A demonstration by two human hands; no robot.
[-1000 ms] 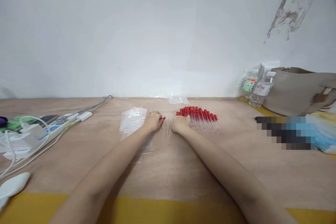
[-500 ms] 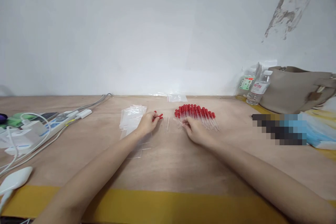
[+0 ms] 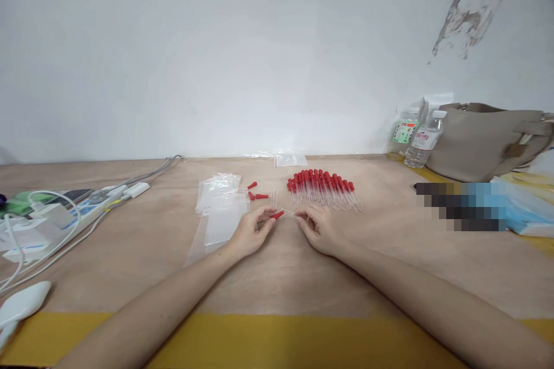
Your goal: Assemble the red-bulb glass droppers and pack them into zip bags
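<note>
My left hand [image 3: 255, 230] pinches a red rubber dropper bulb [image 3: 277, 215], its end pointing right. Opposite it, my right hand [image 3: 317, 227] is closed on a thin clear glass tube [image 3: 288, 213], whose end lies close to the bulb; whether the two touch I cannot tell. Just beyond my left hand, three loose red bulbs [image 3: 262, 196] lie on the table, with several loose glass tubes [image 3: 274, 198] to their right. Behind my right hand spreads a fan of droppers with red bulbs [image 3: 322, 181], tubes toward me. Clear plastic zip bags [image 3: 225, 222] lie left of my left hand.
At left are a power strip [image 3: 97, 207] with chargers and cables, and a white plug-like item [image 3: 26, 302]. Two plastic bottles [image 3: 426, 141] and a grey-beige bag [image 3: 476, 144] stand at the back right. A blue-white package [image 3: 526, 210] lies at the right edge.
My left hand has come nearer and right with one red bulb, leaving the loose bulbs in view. My right hand has brought the glass tube closer, so both hands now nearly meet.
</note>
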